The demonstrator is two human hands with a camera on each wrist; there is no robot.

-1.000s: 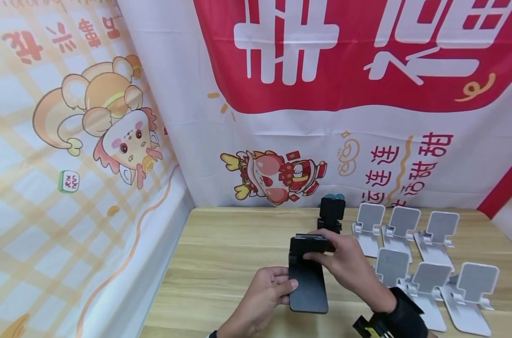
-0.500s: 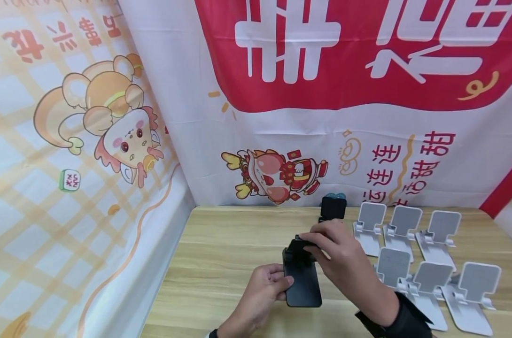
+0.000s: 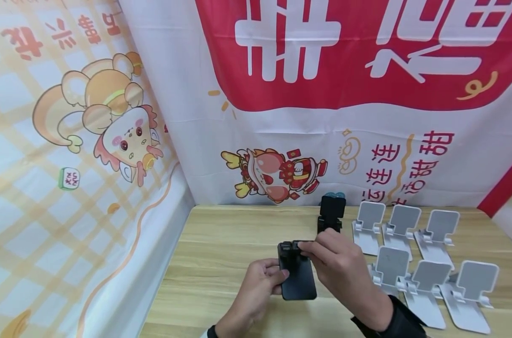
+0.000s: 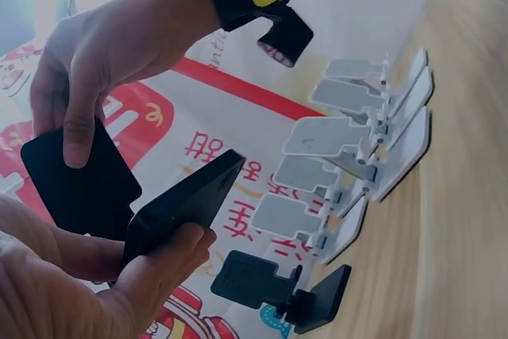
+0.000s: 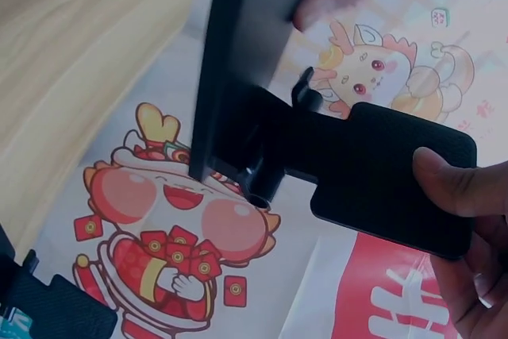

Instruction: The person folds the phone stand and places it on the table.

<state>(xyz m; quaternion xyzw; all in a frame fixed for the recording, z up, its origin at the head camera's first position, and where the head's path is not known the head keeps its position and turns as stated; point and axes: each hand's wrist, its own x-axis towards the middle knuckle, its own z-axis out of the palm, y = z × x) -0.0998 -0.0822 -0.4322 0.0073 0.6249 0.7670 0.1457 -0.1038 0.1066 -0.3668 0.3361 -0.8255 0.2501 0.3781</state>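
Observation:
A black folding phone stand (image 3: pixel 299 284) is held between both hands, raised over the table. My left hand (image 3: pixel 260 284) grips its flat base by the left edge, thumb on top. In the left wrist view, the base (image 4: pixel 190 196) lies on the fingers. My right hand (image 3: pixel 342 270) pinches the stand's upper plate, which is seen nearly edge-on from the head. The right wrist view shows this plate (image 5: pixel 389 172) swung out from the base, thumb on one face and fingers behind. A hinge arm (image 5: pixel 274 136) joins the two parts.
Another black phone stand (image 3: pixel 332 209) stands unfolded at the table's back, beyond my right hand. Several white phone stands (image 3: pixel 433 277) with grey pads stand in two rows on the right. A printed cloth (image 3: pixel 273 126) hangs behind the wooden table (image 3: pixel 222 234).
The held stand has shifted slightly left and away from me. Its upper plate has tilted with the right hand, whose fingers have moved to the plate's end. The left hand keeps its grip.

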